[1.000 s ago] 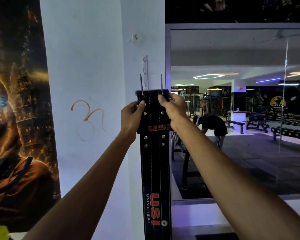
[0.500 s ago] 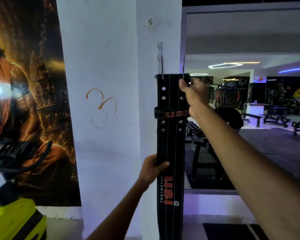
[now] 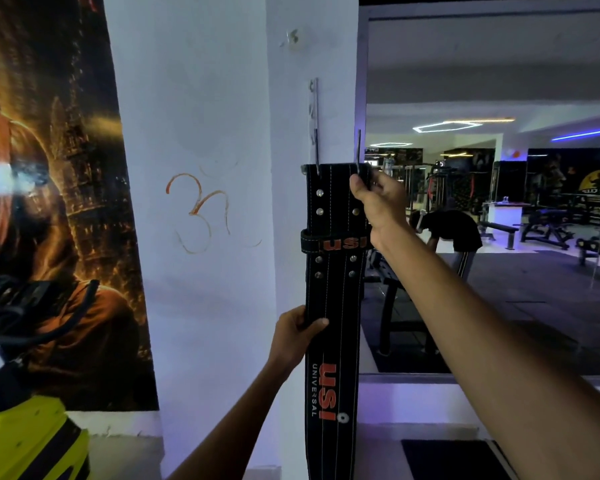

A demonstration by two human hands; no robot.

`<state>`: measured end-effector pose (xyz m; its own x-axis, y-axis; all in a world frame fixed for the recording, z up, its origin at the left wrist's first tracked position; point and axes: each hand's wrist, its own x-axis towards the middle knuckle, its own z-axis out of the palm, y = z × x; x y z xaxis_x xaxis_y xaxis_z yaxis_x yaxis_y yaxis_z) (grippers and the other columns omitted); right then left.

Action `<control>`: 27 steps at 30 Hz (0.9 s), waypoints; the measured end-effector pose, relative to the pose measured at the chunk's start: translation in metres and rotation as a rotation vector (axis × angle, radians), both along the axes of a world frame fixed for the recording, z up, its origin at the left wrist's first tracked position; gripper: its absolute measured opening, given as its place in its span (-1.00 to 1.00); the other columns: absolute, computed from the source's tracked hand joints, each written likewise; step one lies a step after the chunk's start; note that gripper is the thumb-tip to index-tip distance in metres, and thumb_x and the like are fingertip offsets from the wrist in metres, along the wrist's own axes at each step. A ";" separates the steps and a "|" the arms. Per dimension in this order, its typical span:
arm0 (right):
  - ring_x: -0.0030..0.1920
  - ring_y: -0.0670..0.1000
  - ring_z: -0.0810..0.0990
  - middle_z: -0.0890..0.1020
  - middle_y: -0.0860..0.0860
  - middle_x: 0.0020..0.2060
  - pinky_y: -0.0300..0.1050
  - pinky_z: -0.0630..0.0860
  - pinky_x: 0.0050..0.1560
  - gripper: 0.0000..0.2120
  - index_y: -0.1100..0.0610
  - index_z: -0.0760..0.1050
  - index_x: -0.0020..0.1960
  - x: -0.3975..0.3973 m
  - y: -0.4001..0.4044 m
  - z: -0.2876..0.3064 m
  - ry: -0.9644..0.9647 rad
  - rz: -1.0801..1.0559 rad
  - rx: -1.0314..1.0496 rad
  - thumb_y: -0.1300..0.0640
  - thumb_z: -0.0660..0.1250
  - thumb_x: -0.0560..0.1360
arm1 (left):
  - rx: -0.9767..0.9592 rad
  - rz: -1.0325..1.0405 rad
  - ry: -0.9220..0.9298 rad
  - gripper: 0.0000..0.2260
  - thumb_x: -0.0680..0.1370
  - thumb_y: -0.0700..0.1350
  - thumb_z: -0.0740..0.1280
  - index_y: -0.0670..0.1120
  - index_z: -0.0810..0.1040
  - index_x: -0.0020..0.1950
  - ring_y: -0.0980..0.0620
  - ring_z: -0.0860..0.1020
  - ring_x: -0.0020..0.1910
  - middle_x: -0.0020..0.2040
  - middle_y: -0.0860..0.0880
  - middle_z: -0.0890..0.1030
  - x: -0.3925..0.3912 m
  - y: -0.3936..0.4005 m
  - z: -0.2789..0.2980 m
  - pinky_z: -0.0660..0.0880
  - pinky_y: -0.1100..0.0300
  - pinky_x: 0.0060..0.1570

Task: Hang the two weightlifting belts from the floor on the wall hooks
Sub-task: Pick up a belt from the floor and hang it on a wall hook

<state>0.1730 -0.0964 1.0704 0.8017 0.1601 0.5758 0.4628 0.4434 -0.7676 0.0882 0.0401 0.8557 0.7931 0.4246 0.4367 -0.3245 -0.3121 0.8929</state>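
A black weightlifting belt (image 3: 335, 299) with orange USI lettering hangs straight down in front of the white pillar (image 3: 222, 133). Its buckle end is at the top, with two metal prongs sticking up. My right hand (image 3: 376, 199) grips that top right corner at the buckle. My left hand (image 3: 297, 332) pinches the belt's left edge about halfway down. A metal wall hook strip (image 3: 313, 109) is fixed to the pillar just above the belt's top left prong. A second belt is not in view.
A large wall mirror (image 3: 499, 81) to the right reflects the gym, benches and a bending person. A dark orange poster (image 3: 49, 202) covers the wall at left. A yellow and black object (image 3: 25, 441) sits low left.
My left hand dropped from the buckle end to the belt's middle. The belt's top now sits right under the hook strip, with my right hand still on the buckle.
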 end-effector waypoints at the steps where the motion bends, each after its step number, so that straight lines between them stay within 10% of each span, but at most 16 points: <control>1: -0.19 -0.12 0.63 0.68 -0.04 -0.14 -0.28 0.54 -0.43 -0.74 0.21 0.56 0.21 0.000 0.000 -0.001 -0.001 0.001 0.000 0.25 0.41 0.53 | 0.012 -0.010 0.026 -0.87 0.54 -0.24 0.46 -0.24 0.67 0.07 -0.10 0.75 -0.02 -0.02 -0.15 0.77 -0.001 0.001 -0.010 0.68 -0.06 0.06; 6: -0.19 -0.16 0.62 0.66 -0.06 -0.15 -0.39 0.53 -0.40 -0.72 0.21 0.55 0.23 0.004 -0.002 -0.006 0.005 0.009 0.006 0.27 0.40 0.53 | -0.012 0.002 0.004 -0.92 0.58 -0.12 0.43 -0.09 0.67 -0.09 0.14 0.65 -0.21 -0.25 0.07 0.70 -0.002 0.002 0.008 0.59 0.20 -0.15; 15: -0.16 -0.14 0.61 0.68 0.10 0.06 -0.36 0.48 -0.48 -0.68 0.18 0.53 0.28 0.014 -0.011 -0.016 0.044 -0.012 0.018 0.24 0.41 0.54 | -0.126 -0.023 -0.247 -0.57 0.70 0.13 0.09 -0.10 0.50 0.39 0.05 0.67 0.15 0.23 -0.09 0.66 -0.005 0.001 0.125 0.63 0.26 0.07; 27: 0.08 0.08 0.68 0.68 0.08 0.10 -0.11 0.64 -0.06 -0.45 -0.01 0.40 0.39 0.024 -0.009 -0.052 -0.003 0.089 -0.058 0.24 0.47 0.47 | -0.017 0.220 -0.439 -0.77 0.55 -0.19 0.46 -0.01 0.67 0.19 0.19 0.69 -0.16 -0.05 0.03 0.71 0.018 -0.021 0.177 0.61 0.30 -0.04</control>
<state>0.1970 -0.1055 1.0188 0.7813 0.2633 0.5659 0.4259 0.4379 -0.7918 0.1057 0.0187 1.0323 0.4262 0.5718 0.7010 -0.5993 -0.4020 0.6922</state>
